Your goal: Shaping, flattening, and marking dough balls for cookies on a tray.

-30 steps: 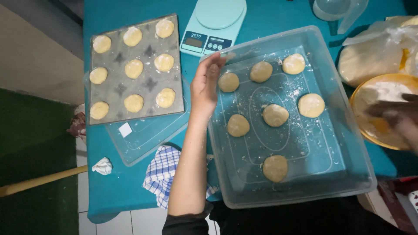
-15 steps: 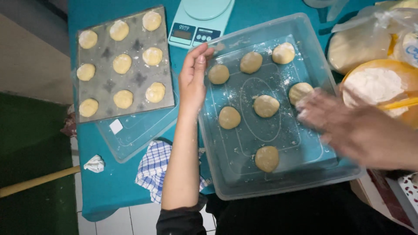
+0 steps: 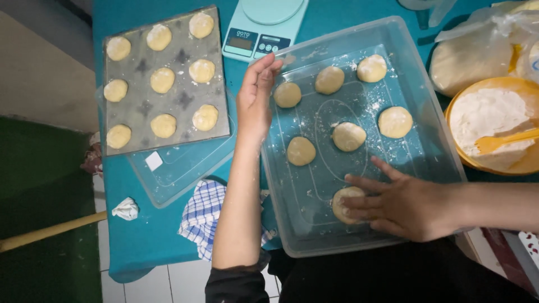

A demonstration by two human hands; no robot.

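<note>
Teal cloth covers the desk (image 3: pixel 140 247), and beyond its near edge there are white floor tiles and a strip of green mat.

Closest to me, the right hand (image 3: pixel 401 206) lies flat in the clear plastic tub (image 3: pixel 432 101), its grip loose and spread, fingertips (image 3: pixel 351 197) resting on the nearest dough round (image 3: pixel 339 203) without closing around it. That round sits in the tub's near half, under the fingers. Just past the fingers lie two more rounds, one (image 3: pixel 301 151) to their left and one (image 3: pixel 348 136) straight ahead, with a fourth (image 3: pixel 395 122) further right. Flour dusts the tub floor around them.

Across the tub, the left hand (image 3: pixel 257 96) stands on edge along the tub's left wall, fingers straight and together, grip open and holding nothing. A round (image 3: pixel 287 95) lies just right of its fingers, inside the tub, and two others (image 3: pixel 329 79) (image 3: pixel 371 68) follow toward the far corner.

Left of that forearm, a blue checked cloth (image 3: pixel 203 216) hangs over the desk's edge, and a clear lid (image 3: pixel 185 165) lies beyond it. On the lid's far part rests a grey baking tray (image 3: pixel 135 120) carrying nine pale rounds. Past the left fingertips stands a pale green kitchen scale (image 3: pixel 264 25).

Right of the right wrist, an orange bowl (image 3: pixel 519 165) holds flour and a yellow scoop (image 3: pixel 502 141); behind it lies a plastic-wrapped lump of dough (image 3: pixel 469 59).
</note>
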